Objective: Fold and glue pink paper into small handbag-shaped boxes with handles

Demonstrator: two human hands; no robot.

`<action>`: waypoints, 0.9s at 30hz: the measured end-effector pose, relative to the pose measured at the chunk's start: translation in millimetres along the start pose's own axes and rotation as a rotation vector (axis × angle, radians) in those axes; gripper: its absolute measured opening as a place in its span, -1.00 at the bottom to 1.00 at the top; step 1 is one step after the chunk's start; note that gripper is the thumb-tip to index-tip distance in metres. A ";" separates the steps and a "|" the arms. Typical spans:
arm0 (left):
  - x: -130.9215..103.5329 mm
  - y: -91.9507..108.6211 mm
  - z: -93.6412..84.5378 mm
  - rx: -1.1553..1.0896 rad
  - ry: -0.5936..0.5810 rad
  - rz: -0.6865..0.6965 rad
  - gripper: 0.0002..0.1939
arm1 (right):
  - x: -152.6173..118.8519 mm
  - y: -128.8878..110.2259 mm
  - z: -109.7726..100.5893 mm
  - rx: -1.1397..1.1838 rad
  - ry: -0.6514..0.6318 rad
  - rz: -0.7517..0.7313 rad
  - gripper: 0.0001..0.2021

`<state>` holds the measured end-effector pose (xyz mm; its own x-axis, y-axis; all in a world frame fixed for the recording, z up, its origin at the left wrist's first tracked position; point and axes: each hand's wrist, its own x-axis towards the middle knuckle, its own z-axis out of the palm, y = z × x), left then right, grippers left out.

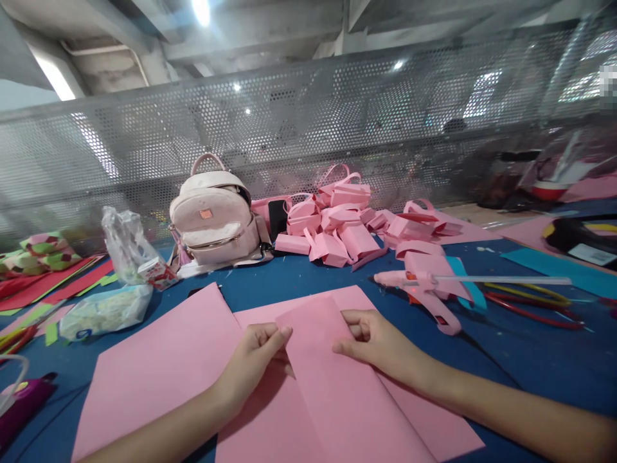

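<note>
Between my hands is a folded pink sheet of paper (pixel 328 366), tilted up at its far end. My left hand (pixel 260 354) pinches its left edge, thumb on top and fingers beneath. At the right edge, my right hand (pixel 371 337) grips it with the thumb pressed on the front. Under it lie more flat pink sheets, one spread on the left (pixel 159 366) and another behind the folded piece (pixel 351 299). A pink glue gun (pixel 429 289) with a clear glue stick rests to the right of my right hand.
A pale pink backpack (pixel 212 218) stands at the back beside a pile of small pink paper bags (pixel 337 225). Plastic bags (pixel 108 312) and coloured paper lie left. Scissors with red handles (pixel 530 308) and a blue strip (pixel 559 270) lie right. A perforated metal panel (pixel 289 128) closes the back.
</note>
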<state>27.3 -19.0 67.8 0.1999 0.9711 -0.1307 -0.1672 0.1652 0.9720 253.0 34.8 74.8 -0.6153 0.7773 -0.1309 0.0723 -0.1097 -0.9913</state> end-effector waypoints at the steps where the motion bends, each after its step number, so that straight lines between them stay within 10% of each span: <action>1: 0.2 -0.2 -0.3 0.001 0.000 -0.001 -0.54 | -0.1 0.1 0.1 -0.002 -0.001 0.001 -0.56; 27: 1.4 3.7 -2.6 0.087 0.028 -0.068 -0.41 | 0.0 -4.9 3.3 -0.050 0.031 -0.005 -0.49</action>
<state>24.4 -16.6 70.7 0.1811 0.9628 -0.2008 -0.0692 0.2161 0.9739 250.0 33.3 79.7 -0.5914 0.7966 -0.1252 0.1091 -0.0748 -0.9912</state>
